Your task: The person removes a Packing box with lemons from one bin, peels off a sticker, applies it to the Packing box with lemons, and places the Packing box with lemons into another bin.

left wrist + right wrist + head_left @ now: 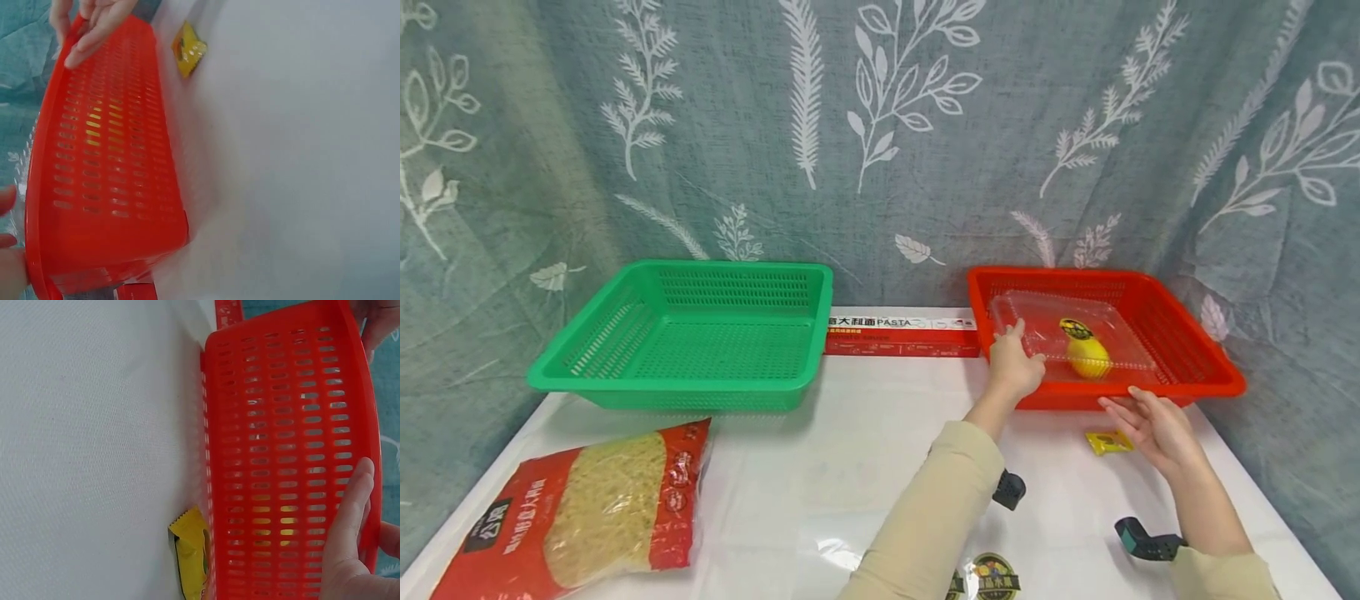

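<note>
A clear plastic box (pixel 1120 329) with a round black-and-gold sticker lies in the red basket (pixel 1210 379). Through it shows a yellow, lemon-like fruit (pixel 1087 358); whether the fruit is inside or under the box I cannot tell. Over the basket's front left, my left hand (pixel 1017 367) touches the box's near left part, fingers extended and thumb apart. My right hand (pixel 1157 425) holds the front rim, thumb over it and fingers along the outer wall, as the right wrist view shows. Below that rim a small yellow packet (pixel 1108 442) lies on the table.
A green basket (pixel 677 387) stands at the back left. Between the baskets lies a long red-and-white pasta box (pixel 902 333). A red bag of pasta (pixel 602 508) occupies the front left. Round stickers (pixel 995 577) lie near the front edge. A patterned curtain (pixel 880 150) hangs behind the table.
</note>
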The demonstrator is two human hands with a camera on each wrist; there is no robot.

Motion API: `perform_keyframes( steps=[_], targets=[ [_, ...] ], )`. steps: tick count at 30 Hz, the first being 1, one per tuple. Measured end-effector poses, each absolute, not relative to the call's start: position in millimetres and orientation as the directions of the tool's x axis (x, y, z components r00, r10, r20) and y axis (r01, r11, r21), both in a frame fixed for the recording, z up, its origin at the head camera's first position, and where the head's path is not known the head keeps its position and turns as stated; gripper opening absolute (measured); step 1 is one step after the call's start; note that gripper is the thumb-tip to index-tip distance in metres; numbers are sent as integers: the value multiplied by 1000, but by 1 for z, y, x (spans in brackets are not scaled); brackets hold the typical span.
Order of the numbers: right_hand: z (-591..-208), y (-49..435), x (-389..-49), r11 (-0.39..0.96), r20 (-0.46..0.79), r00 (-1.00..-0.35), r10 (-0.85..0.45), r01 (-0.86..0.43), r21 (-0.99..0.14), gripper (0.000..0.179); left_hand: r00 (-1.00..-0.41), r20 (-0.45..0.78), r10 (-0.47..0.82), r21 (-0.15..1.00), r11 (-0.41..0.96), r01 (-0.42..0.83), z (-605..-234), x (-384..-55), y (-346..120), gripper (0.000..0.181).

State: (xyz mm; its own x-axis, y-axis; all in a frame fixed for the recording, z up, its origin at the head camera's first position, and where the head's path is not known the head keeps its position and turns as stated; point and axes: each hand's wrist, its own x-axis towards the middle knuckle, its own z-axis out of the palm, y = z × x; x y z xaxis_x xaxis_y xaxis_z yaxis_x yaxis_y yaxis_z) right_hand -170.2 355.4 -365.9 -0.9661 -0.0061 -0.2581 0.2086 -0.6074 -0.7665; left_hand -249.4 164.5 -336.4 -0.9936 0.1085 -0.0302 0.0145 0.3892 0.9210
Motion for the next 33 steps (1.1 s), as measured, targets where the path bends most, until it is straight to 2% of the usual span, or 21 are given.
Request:
perform_keyframes(
  steps=[10, 23, 28, 33],
  targets=[
    [-366, 357, -169, -582, -263, -965, 7, 210, -786, 10, -989, -19, 147, 852, 521, 61, -333, -250, 167, 69],
    [-371, 358, -170, -605, -303, -953, -22, 254, -754, 12, -970, -90, 225, 870, 493, 33, -337, -248, 160, 69],
    [-370, 357, -169, -602, -302, -953, -20, 252, -758, 13, -970, -58, 235, 892, 449, 55, -338, -249, 158, 65],
    [-367, 356, -171, -591, -284, -959, -16, 238, -771, 10, -961, -31, 274, 874, 473, 107, -335, -250, 157, 65]
  ],
)
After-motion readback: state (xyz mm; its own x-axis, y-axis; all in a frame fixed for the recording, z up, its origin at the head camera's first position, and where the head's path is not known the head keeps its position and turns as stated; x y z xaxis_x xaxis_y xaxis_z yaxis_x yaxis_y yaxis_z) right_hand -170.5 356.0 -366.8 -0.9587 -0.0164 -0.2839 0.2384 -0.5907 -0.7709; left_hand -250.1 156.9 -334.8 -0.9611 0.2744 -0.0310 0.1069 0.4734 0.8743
